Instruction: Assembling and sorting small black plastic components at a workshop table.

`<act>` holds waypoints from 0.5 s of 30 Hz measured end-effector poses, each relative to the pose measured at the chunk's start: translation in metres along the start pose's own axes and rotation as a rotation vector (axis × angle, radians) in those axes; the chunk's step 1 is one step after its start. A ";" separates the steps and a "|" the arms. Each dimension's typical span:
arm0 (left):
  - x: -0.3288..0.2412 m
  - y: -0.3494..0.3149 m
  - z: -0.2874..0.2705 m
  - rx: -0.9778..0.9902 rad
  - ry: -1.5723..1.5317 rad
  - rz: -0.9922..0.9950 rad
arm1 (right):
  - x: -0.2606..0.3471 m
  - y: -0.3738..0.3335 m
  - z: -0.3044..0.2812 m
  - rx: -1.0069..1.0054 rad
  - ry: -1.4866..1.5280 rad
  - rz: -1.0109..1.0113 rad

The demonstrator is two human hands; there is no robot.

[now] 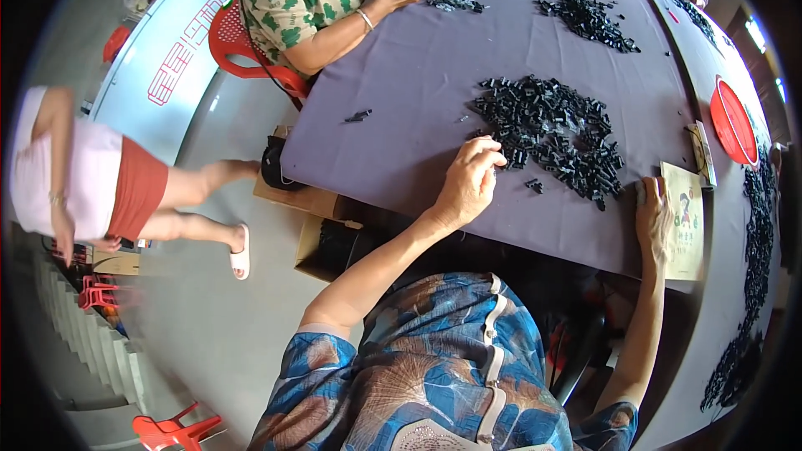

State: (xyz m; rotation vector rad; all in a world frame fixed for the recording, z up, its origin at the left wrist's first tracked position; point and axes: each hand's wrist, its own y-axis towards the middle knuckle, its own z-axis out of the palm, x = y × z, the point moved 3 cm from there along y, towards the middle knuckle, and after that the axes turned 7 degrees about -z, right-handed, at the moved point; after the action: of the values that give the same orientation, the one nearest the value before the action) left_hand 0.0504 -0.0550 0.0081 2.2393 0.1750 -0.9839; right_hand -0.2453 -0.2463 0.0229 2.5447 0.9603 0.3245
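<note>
A pile of small black plastic pieces [547, 129] lies on the cloth-covered table in front of me. My left hand [472, 179] is at the pile's near left edge, its fingers curled together in a pinch; whatever they hold is too small to make out. My right hand [653, 217] rests at the table's near edge, right of the pile, fingers stretched forward with nothing visible in them. Beside it lies a pale yellow booklet [685, 221] with a printed figure, reaching the table edge.
More black pieces [589, 21] lie farther back, with a few strays [358, 116] at left. A red basin [734, 121] stands at right. Across the table, a person [326, 8] sits on a red chair [238, 38]. Another person [117, 175] walks at left. An open cardboard box [311, 242] sits below the table.
</note>
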 end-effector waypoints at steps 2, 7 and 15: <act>-0.002 0.001 0.001 -0.006 0.030 0.021 | -0.003 0.005 0.003 0.015 -0.025 0.036; -0.002 0.004 0.001 0.013 0.006 0.023 | -0.005 0.017 0.024 -0.052 -0.056 -0.009; -0.005 0.008 -0.001 0.056 -0.051 -0.015 | -0.004 0.031 0.025 -0.064 0.037 -0.012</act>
State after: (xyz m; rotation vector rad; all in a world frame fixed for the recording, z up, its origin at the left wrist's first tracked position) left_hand 0.0504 -0.0602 0.0160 2.2638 0.1433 -1.0644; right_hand -0.2213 -0.2768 0.0140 2.4825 0.9622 0.3941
